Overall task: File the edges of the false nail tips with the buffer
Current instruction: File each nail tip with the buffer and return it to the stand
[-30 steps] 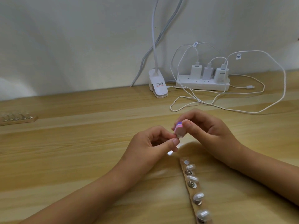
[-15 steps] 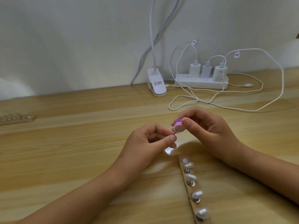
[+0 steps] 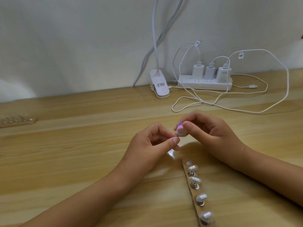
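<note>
My right hand [image 3: 208, 133] pinches a small pink, white and purple buffer block [image 3: 230, 130] between thumb and fingers. My left hand [image 3: 150, 145] holds a tiny nail tip on its stand [image 3: 177, 135] between thumb and forefinger, pressed against the underside of the buffer; the tip itself is mostly hidden. Just below the hands a wooden strip [image 3: 193, 192] runs toward me, carrying several clear nail tips [image 3: 195, 179] on metal stands, with one bare disc [image 3: 188, 163] at its far end.
A second wooden strip with nail tips [image 3: 17, 121] lies at the far left. At the back wall stand a white lamp clip [image 3: 159, 85], a power strip [image 3: 205, 82] with three chargers, and loose white cables [image 3: 229, 104] looping over the wooden table [image 3: 73, 153].
The buffer has shifted slightly down and left against the tip held in my left hand; both hands stay close together in the same spot.
</note>
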The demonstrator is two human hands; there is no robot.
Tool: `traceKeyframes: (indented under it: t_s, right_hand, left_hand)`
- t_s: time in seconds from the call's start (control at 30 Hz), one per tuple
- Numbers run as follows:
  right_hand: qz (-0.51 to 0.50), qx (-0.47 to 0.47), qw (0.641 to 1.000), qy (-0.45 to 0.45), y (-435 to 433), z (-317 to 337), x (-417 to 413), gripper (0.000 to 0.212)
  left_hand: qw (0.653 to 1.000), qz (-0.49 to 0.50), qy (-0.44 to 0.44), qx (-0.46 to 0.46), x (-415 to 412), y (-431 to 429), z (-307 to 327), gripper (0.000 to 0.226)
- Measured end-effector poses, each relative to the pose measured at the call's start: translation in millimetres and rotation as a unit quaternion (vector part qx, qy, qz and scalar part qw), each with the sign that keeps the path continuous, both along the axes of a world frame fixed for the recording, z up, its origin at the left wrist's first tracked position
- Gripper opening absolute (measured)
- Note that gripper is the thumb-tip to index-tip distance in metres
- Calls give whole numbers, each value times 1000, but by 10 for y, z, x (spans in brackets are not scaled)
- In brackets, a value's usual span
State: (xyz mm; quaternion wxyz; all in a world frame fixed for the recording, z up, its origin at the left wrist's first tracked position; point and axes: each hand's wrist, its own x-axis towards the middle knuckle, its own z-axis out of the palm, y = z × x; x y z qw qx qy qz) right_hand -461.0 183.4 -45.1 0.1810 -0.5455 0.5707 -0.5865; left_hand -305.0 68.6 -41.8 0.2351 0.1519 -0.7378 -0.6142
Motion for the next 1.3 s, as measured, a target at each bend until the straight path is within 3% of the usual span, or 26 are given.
traceKeyframes:
  t_s: [0.5,0.9,1.3]
  right_hand:
    - [-7,25,999,25,-5,-4,5,15]
    - [-36,-26,998,50,8,12,3,22]
    - [-10,-10,1000,22,1,-5,-9,17]
  left_hand:
    - [1000,-8,16,-14,0,-4,-5,14]
    - [1000,-2,10,-15,-1,-14,-7,11]
    - [1000,-1,11,-26,-2,-31,-34,13]
